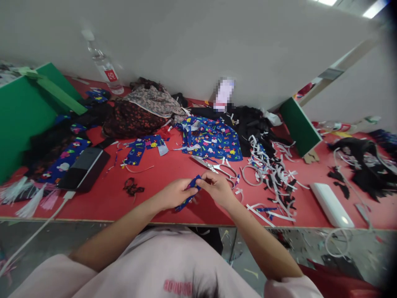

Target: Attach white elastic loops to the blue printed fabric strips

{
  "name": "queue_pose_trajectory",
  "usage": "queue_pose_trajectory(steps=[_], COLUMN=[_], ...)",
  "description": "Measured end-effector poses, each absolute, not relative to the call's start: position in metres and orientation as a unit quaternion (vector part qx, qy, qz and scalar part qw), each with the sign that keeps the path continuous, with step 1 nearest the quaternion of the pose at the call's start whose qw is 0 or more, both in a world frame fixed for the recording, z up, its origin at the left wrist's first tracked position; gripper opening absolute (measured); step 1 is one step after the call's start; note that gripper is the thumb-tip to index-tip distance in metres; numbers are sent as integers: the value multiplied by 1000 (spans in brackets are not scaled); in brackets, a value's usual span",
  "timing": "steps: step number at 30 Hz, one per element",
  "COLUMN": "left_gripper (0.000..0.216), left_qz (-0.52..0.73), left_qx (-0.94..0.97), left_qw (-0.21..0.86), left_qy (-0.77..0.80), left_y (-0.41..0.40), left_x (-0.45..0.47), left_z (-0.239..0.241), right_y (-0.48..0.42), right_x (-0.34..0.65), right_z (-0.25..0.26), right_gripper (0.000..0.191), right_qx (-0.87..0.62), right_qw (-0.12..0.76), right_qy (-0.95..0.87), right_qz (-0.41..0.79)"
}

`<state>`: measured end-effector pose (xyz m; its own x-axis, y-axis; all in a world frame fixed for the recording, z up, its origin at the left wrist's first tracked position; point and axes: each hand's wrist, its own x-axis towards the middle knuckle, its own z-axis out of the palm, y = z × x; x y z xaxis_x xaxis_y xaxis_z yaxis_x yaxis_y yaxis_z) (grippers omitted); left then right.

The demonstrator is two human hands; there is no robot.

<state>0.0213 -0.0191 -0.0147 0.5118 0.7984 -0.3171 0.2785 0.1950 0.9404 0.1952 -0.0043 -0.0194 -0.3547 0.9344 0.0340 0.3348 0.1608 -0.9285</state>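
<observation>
Both my hands meet over the near edge of the red table (173, 165), pinching a small strip of blue patterned fabric (190, 193). My left hand (175, 193) grips its lower part with fingers curled. My right hand (217, 187) pinches the upper end between thumb and fingers. Just beyond my right hand lie scissors (214, 166) with pale handles, resting flat on the table. A larger piece of the same blue cartoon-print cloth (211, 138) lies spread out behind the scissors.
White and black trimmings (273, 174) are heaped to the right. A dark power bank with a cable (83, 167) sits left, a white device (330, 203) right. Floral fabrics (139, 111), a water bottle (105, 68) and green boards (21, 107) stand at the back.
</observation>
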Motion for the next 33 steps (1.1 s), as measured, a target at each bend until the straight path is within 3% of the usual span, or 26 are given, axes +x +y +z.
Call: queue_pose_trajectory(steps=[5, 9, 12, 18, 25, 33], left_gripper=[33, 36, 35, 35, 36, 33], left_qz=[257, 299, 307, 304, 291, 303], left_qx=[469, 407, 380, 361, 364, 359], left_qw=[712, 739, 751, 754, 756, 751], left_qy=[455, 447, 444, 457, 460, 465], left_y=[-18, -16, -15, -13, -11, -10], left_x=[22, 16, 13, 14, 16, 19], left_z=[-19, -25, -28, -22, -20, -20], right_y=[18, 43, 57, 60, 61, 52], right_x=[214, 257, 292, 328, 312, 294], right_z=[-17, -16, -13, -8, -10, -4], right_gripper=[30, 24, 23, 31, 15, 12], right_qx=[-540, -605, -626, -653, -622, -600], right_qw=[315, 228, 187, 157, 129, 120], right_qy=[-705, -748, -751, -738, -767, -782], right_qz=[335, 153, 94, 63, 89, 118])
